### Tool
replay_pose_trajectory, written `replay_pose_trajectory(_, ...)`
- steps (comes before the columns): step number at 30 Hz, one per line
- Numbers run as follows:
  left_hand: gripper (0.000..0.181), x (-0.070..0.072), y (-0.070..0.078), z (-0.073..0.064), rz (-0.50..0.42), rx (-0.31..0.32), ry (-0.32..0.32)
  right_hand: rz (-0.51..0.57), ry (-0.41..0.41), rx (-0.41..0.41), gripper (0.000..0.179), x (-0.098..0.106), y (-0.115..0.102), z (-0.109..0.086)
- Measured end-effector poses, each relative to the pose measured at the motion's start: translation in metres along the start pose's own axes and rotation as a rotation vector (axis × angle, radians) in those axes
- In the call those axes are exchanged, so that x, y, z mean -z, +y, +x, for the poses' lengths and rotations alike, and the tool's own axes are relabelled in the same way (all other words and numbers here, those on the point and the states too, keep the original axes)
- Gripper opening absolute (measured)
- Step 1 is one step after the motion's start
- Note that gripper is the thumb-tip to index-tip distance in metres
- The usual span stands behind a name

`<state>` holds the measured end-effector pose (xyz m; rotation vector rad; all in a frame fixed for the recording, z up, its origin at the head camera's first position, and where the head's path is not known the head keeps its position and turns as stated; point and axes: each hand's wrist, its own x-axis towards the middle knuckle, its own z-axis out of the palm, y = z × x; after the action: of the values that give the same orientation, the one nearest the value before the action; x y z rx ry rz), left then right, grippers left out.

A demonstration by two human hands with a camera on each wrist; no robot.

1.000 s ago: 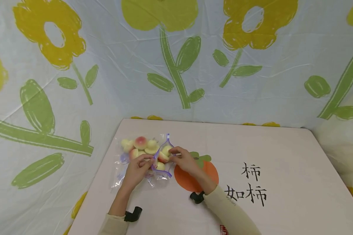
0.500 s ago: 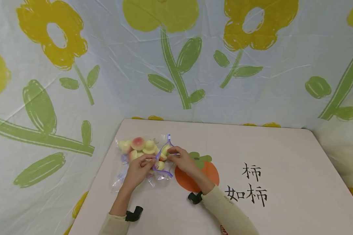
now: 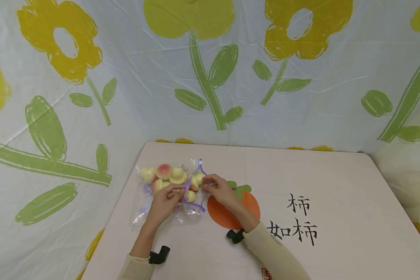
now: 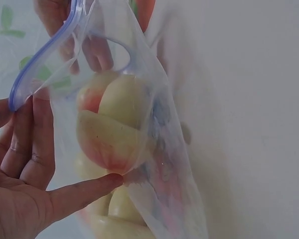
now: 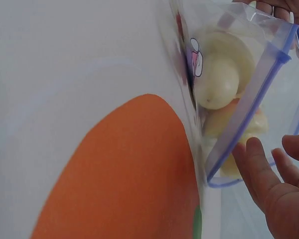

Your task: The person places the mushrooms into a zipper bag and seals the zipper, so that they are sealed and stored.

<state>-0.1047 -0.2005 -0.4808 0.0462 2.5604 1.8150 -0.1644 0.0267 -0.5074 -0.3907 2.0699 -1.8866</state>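
A clear zip bag [image 3: 143, 212] with a purple zip edge [image 3: 196, 207] lies at the table's left side, its mouth spread towards the right. Several mushroom-shaped pieces [image 3: 164, 171], cream with pinkish-red caps, fill it. My left hand [image 3: 166, 202] pinches the zip edge with its fingers, while its thumb lies along the bag's side in the left wrist view, beside a red-and-cream cap [image 4: 112, 142]. At the mouth, my right hand [image 3: 221, 190] has its fingers spread loosely, fingertips right at the purple rim [image 5: 254, 107] in the right wrist view, with nothing gripped.
An orange persimmon [image 3: 246, 206] with green leaves is printed on the pale table top [image 3: 353, 186], partly under my right forearm. Black printed characters [image 3: 299, 204] stand to its right. Flower-patterned cloth [image 3: 143, 77] hangs behind and at the left.
The mushroom-shaped pieces in the bag have shifted slightly left. My right hand moved a little left and then back right at the mouth; my left hand has kept hold of the zip edge.
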Motion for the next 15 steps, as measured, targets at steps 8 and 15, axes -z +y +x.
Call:
replay_pose_trajectory(8,0.018,-0.006,0.006,0.001,0.032,0.050,0.020,0.026,0.020,-0.005,0.030,0.011,0.000,-0.005)
replay_pose_trajectory(15,0.018,-0.008,0.015,-0.002,0.075,0.035,0.010,-0.030,0.091,-0.013,0.031,0.017,0.003,-0.006)
